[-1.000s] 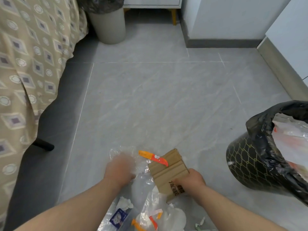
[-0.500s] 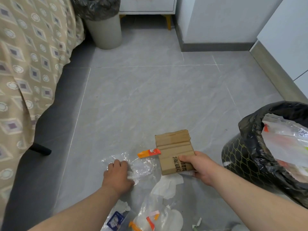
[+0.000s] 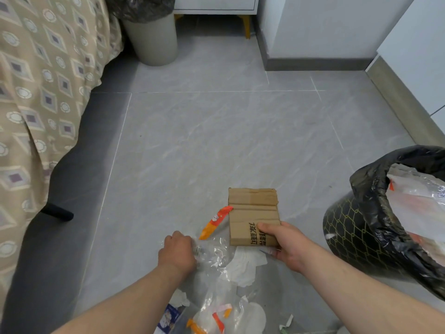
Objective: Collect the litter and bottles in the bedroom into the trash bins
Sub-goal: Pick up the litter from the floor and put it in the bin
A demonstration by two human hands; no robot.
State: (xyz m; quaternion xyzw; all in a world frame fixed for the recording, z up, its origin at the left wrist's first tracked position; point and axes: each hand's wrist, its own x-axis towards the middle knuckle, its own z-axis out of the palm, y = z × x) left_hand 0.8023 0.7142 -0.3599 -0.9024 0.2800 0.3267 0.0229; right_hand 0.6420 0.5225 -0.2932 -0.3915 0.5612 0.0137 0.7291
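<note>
Floor [image 3: 216,141]: grey tiles are seen, with litter gathered at the near edge.
Bed [image 3: 36,92]: a patterned beige cover is draped down the left side, over a dark base.
Black bin [image 3: 349,237]: placed at the right, it is lined with a black bag and partly filled with plastic.
Grey bin [image 3: 151,37]: stood at the far end beside the bed, also lined with a black bag.
Cardboard [image 3: 252,213]: a flat, folded piece is held above the floor, left of the black bin.
Right hand [image 3: 286,244]: closed on the near edge of the cardboard, thumb on top.
Left hand [image 3: 177,253]: clenched on a crumpled clear bag [image 3: 212,251] lying on the floor.
Tissue [image 3: 245,266]: a white wad is seen just below the cardboard.
Orange wrapper [image 3: 215,222]: seen touching the cardboard's left edge.
</note>
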